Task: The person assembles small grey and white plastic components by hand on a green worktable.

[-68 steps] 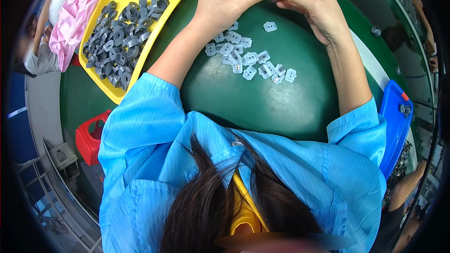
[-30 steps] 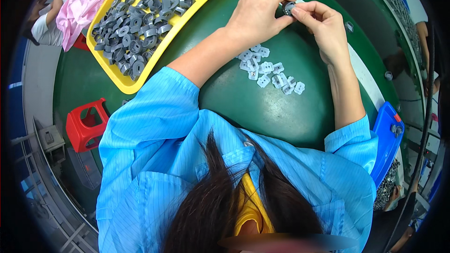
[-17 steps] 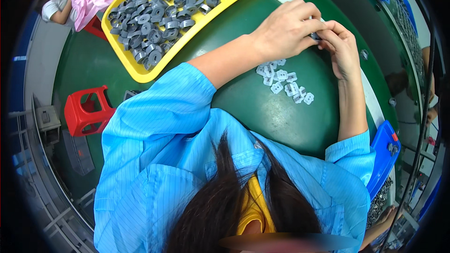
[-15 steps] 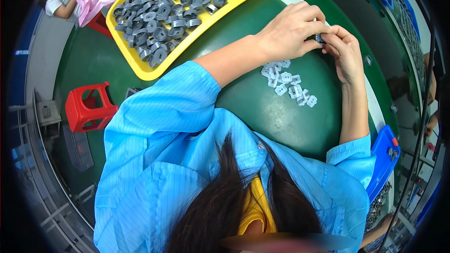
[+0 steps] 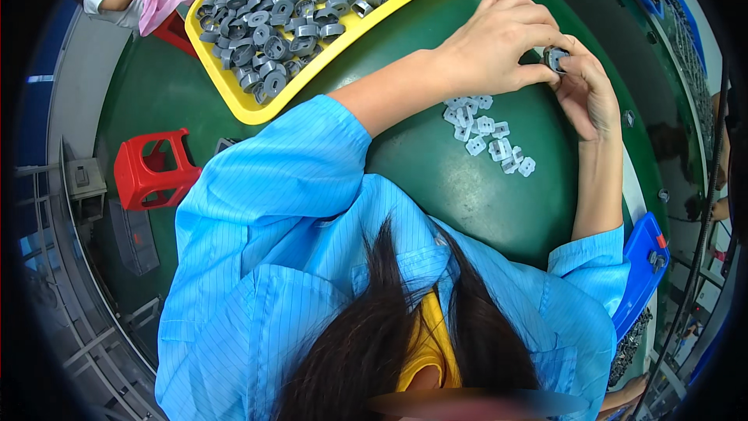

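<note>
A small grey part (image 5: 555, 58) sits pinched between both hands above the green table (image 5: 436, 179). The left hand (image 5: 491, 47) closes its fingertips on it; the right hand (image 5: 586, 90) grips it from the other side. White clips (image 5: 489, 132) lie just below; a yellow tray (image 5: 257, 105) of grey parts stands well left.
</note>
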